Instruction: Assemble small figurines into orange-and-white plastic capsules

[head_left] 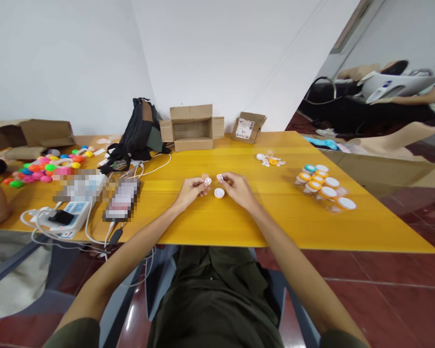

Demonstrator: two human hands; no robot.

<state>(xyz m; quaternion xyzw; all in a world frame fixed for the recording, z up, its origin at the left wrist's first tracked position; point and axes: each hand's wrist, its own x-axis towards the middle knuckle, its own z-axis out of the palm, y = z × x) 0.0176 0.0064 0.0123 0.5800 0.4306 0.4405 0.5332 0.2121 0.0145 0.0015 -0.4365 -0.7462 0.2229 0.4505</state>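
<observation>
Over the middle of the yellow table, my left hand (191, 191) pinches a small white piece with holes (208, 181) between thumb and fingers. A similar white perforated piece (219, 177) is gripped by the fingertips of my right hand (238, 189). The two pieces are close together but apart. Just below and between my hands, a small round cap (219, 193), white with an orange edge, sits on the table. What the pieces are exactly is too small to make out.
Clear jars with orange, white and teal lids (328, 192) cluster on the right; loose white and orange parts (273, 161) lie behind. Left are a phone (122, 199), power strip (80, 208), cables and colourful plastic eggs (39, 169). An open carton (193, 144) and backpack (141, 130) stand behind.
</observation>
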